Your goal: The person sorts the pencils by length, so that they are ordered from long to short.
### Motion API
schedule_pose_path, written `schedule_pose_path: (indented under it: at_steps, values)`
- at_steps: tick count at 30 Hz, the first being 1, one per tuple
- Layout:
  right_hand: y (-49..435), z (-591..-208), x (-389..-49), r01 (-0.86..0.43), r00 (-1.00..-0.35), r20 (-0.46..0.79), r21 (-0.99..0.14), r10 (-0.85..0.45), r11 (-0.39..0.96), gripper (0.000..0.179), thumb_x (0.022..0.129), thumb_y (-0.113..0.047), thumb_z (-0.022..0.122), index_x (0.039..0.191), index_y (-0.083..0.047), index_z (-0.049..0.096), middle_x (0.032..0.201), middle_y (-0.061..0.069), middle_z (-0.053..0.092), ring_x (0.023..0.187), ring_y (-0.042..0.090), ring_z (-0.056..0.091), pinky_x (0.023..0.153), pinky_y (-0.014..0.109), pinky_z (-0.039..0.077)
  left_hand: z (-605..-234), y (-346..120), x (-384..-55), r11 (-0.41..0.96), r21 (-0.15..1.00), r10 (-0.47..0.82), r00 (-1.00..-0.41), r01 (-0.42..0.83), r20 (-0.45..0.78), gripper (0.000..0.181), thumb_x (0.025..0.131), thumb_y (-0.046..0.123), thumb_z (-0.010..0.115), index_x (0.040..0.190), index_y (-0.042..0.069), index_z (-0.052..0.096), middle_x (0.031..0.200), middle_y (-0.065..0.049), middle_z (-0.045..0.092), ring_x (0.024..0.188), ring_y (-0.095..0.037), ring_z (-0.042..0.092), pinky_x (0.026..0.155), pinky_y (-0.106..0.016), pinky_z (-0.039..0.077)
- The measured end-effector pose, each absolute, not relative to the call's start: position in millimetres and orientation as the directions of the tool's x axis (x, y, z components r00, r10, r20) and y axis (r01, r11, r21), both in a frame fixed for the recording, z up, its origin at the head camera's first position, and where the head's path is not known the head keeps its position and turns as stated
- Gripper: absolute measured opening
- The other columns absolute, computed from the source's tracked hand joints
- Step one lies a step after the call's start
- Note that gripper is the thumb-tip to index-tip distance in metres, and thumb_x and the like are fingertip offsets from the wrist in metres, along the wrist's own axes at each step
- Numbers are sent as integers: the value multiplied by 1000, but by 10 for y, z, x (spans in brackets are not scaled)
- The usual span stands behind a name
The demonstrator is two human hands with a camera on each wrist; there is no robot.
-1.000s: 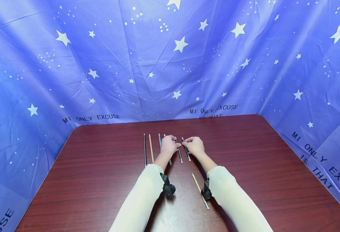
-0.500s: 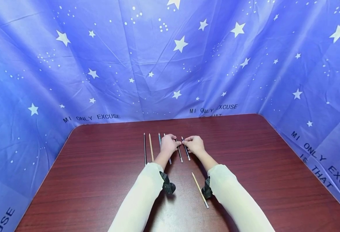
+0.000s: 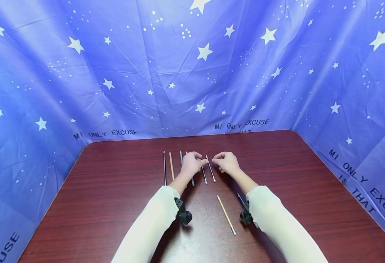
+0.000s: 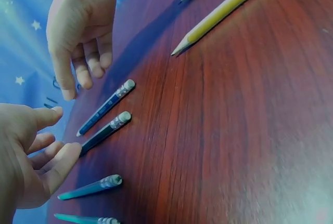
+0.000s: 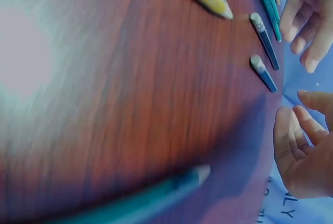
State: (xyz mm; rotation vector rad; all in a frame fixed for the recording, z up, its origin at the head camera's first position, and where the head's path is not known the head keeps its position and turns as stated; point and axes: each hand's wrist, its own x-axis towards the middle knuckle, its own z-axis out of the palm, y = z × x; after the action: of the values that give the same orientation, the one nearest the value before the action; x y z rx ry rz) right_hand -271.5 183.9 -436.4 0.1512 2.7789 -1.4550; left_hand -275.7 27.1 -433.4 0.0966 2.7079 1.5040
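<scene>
My left hand (image 3: 192, 163) hovers over a row of pencils, its fingers loosely bent with nothing between them. In the left wrist view its fingertips overlap the tip end of a dark pencil (image 4: 106, 133); touching or apart, I cannot tell. Just to the right in the head view lies a dark blue pencil (image 3: 211, 170) with a white eraser. My right hand (image 3: 227, 163) is beyond that pencil, fingers relaxed and holding nothing. Left of the row lie a black pencil (image 3: 164, 168), a tan pencil (image 3: 171, 166) and a blue-green pencil (image 3: 181, 157), partly hidden by the left hand and arm.
Closer to me, a yellow pencil (image 3: 226, 213) lies slanted on the reddish-brown table (image 3: 107, 204). Beside it another dark pencil (image 3: 240, 198) is partly covered by the right wrist camera (image 3: 246, 216). A blue star-patterned cloth (image 3: 166, 65) hangs behind the table.
My right hand has left the dark blue pencil's tip and moved right. That arm's shift uncovers part of another dark pencil near the wrist. The left hand has edged slightly right.
</scene>
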Motion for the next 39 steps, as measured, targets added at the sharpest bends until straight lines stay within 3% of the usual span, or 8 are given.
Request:
schedule_pose_path:
  at_steps: [14, 19, 24, 31, 39]
  values:
    - [2165, -4180, -2428, 18, -998, -50, -763, -31, 646, 24, 84, -18, 67, 98, 2, 66, 78, 16, 68, 55, 17, 61, 49, 28, 56, -4221, 220, -2366, 575, 810, 237, -971, 115, -30, 26, 81, 24, 73, 94, 3, 66, 77, -4, 67, 50, -6, 55, 54, -19, 50]
    - [2264, -4129, -2301, 4, -995, -66, -746, -68, 666, 23, 84, -18, 67, 98, 0, 66, 78, 14, 67, 58, 19, 61, 51, 29, 56, -4216, 213, -2229, 557, 818, 290, -957, 141, -33, 22, 80, 24, 74, 89, 5, 65, 74, -3, 67, 59, -18, 65, 55, -19, 51]
    - [2354, -4107, -2175, -14, -991, -81, -734, -108, 679, 19, 83, -16, 68, 95, -1, 66, 71, 13, 64, 57, 19, 59, 49, 31, 54, -4183, 200, -2085, 538, 833, 330, -942, 131, -66, 20, 79, 22, 74, 86, 6, 65, 69, -1, 66, 55, -21, 65, 52, -18, 50]
    - [2474, -4128, -1949, -75, -977, -90, -706, -195, 705, 16, 83, -15, 68, 92, -2, 67, 64, 8, 61, 55, 17, 57, 45, 24, 47, -4222, 162, -1853, 581, 793, 388, -919, 183, -72, 18, 78, 19, 75, 85, 5, 66, 67, 1, 63, 55, -4, 54, 54, -18, 47]
    - [2554, -4201, -1776, -102, -963, -112, -694, -246, 712, 13, 81, -13, 69, 89, -3, 66, 62, 3, 59, 54, 11, 53, 44, 21, 42, -4293, 183, -1677, 596, 775, 409, -910, 209, -69, 17, 76, 17, 76, 80, 5, 65, 66, 3, 60, 55, -3, 50, 54, -16, 44]
